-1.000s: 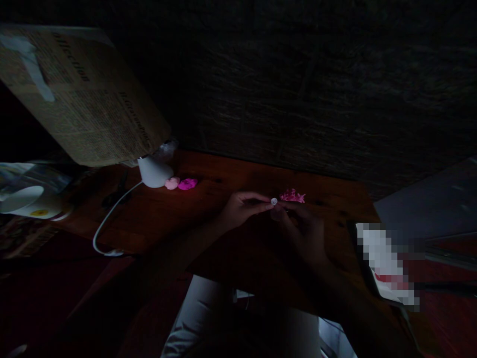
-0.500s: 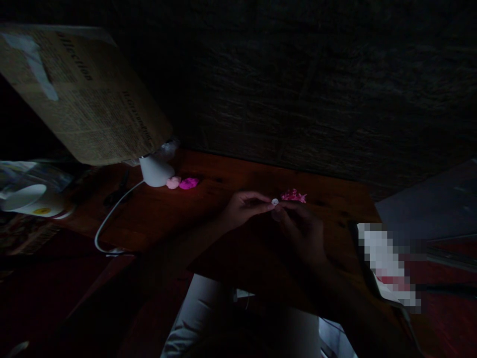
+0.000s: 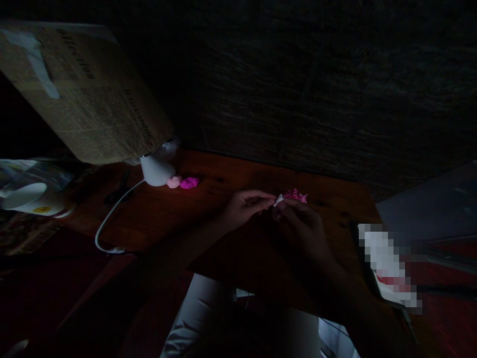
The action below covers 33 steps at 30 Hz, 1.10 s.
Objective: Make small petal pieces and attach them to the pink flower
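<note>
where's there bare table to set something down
Bare wood shows behind the left hand, between the magenta lump and the pink bits, and in a narrower strip between the right hand and the flat object. It's crowded at the left end, with cup, cable and lamp base, and around the small white piece.

Sole viewpoint: a camera worn on the person's head. It looks forward and down across the wooden table [image 3: 223, 176] toward the dark wall [image 3: 268, 104], which fills the upper frame. Coverage is wide, taken from close above the near edge. The left hand [image 3: 244, 209] and right hand [image 3: 307, 228] appear near mid-frame, within reach; the person's legs [image 3: 199, 311] show directly below, at the bottom edge.
</note>
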Each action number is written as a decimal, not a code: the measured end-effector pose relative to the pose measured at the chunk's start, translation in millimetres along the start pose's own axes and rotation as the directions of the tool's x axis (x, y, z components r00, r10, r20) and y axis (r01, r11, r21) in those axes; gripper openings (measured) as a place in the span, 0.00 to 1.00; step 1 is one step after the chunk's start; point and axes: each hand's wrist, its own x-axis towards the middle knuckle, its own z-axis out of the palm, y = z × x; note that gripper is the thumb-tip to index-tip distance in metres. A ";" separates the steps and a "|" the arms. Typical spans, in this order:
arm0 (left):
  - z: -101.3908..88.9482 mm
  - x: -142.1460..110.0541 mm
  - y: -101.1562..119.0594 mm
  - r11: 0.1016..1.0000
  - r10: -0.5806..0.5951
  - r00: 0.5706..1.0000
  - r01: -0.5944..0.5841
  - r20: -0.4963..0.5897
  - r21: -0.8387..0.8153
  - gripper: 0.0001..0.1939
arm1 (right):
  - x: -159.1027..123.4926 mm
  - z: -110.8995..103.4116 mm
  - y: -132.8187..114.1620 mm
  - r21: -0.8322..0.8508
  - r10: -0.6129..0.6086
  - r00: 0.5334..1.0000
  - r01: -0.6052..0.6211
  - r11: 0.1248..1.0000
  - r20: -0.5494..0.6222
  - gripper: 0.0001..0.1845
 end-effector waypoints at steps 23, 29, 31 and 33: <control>0.5 -0.5 -3.1 1.000 -0.007 0.999 0.008 -0.031 0.023 0.15 | 3.3 0.3 -1.1 0.105 0.155 0.980 -0.169 0.980 0.127 0.15; 2.2 -0.8 -5.1 0.999 0.043 0.998 -0.042 -0.050 0.028 0.17 | 2.0 0.2 3.0 0.004 0.021 1.000 -0.021 1.000 0.005 0.14; 3.8 -1.1 -5.0 0.998 0.053 0.997 -0.051 -0.061 0.035 0.18 | 1.1 1.3 1.4 0.001 -0.003 1.000 0.003 1.000 -0.013 0.13; 5.0 -1.3 -4.6 0.997 0.062 0.996 -0.059 -0.067 0.046 0.18 | -0.2 2.3 -0.5 -0.008 -0.022 0.999 0.022 1.000 -0.027 0.12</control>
